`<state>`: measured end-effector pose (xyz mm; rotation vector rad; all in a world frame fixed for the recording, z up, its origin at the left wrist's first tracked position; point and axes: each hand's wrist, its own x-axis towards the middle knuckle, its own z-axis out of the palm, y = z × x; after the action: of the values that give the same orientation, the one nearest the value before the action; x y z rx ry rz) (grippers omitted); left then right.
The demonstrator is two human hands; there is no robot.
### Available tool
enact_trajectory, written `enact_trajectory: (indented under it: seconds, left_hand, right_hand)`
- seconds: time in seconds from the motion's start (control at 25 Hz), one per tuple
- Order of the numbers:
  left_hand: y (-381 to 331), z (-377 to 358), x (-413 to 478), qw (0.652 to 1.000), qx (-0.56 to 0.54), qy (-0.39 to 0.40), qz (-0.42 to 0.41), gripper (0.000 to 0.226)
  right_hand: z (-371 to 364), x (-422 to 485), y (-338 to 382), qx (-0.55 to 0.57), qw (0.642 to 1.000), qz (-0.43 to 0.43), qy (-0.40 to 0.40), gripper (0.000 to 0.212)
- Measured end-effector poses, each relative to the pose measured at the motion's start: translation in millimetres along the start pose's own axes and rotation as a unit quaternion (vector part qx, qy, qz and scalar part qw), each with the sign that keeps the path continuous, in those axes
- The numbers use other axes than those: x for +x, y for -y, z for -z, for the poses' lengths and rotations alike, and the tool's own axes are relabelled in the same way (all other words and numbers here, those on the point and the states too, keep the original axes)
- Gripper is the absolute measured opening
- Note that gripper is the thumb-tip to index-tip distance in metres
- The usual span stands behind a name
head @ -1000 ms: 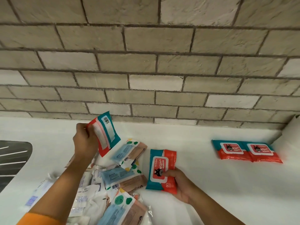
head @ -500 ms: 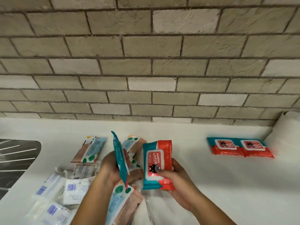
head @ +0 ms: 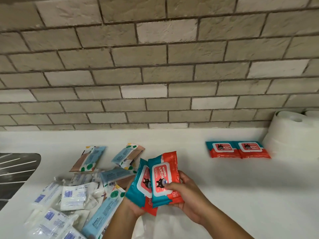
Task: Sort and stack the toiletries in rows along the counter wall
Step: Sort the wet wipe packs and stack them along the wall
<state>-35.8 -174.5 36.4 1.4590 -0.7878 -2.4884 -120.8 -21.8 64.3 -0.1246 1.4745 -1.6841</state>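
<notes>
- Sink [head: 17, 173] at the far left, set into the white counter [head: 198, 169].
- A loose heap of white packets [head: 74, 195] and blue dotted packs [head: 89, 158] beside the sink, lying at all angles, some overlapping.
- Left hand [head: 133, 208] comes up from the bottom edge, palm under the low end of the left pack [head: 139, 185]. It holds that pack from below; its fingers are hidden behind it.
- The left pack is held above the counter, just right of the heap. Its label faces up, its long axis runs away from the person, and its far end points at the wall [head: 155, 66].
- Right pack [head: 164, 178] lies over the left pack's right side, long axis nearly parallel, far end tipped slightly right, label up.
- Right hand [head: 188, 194] grips the right pack: the thumb presses on the label and the fingers wrap its right edge. The forearm slants in from the lower right.
- Well to the right, two more wipes packs [head: 238, 150] lie flat near the wall, touching end to end, long axes along the wall.
- Paper roll [head: 290, 133] stands just beside them.
</notes>
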Motion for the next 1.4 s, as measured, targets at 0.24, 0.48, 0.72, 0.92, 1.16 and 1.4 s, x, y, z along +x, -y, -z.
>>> enact_trajectory:
  seconds: [0.24, 0.48, 0.72, 0.92, 1.16, 1.4]
  left_hand:
    - [20, -10, -14, 0.979, -0.043, 0.194, 0.034, 0.053]
    - [50, -26, 0, 0.978, 0.019, 0.199, -0.066, 0.061]
    - [67, -54, 9, 0.969, -0.002, 0.202, -0.144, 0.045]
    - [86, -84, 25, 0.966, 0.034, 0.174, -0.186, 0.062]
    - [112, -134, 41, 0.972, 0.049, 0.178, -0.146, 0.049]
    - [123, -171, 49, 0.980, 0.072, 0.145, -0.114, 0.044]
  right_hand:
    - [69, -13, 16, 0.036, 0.998, 0.023, -0.035, 0.047]
    - [121, -14, 15, 0.002, 0.996, 0.024, -0.085, 0.049]
    - [167, -11, 27, 0.047, 0.988, 0.044, -0.140, 0.042]
    - [215, 5, 10, 0.277, 0.949, -0.052, -0.143, 0.040]
    - [275, 23, 18, 0.365, 0.922, -0.022, -0.124, 0.039]
    - [330, 71, 84, 0.302, 0.940, 0.032, -0.155, 0.050]
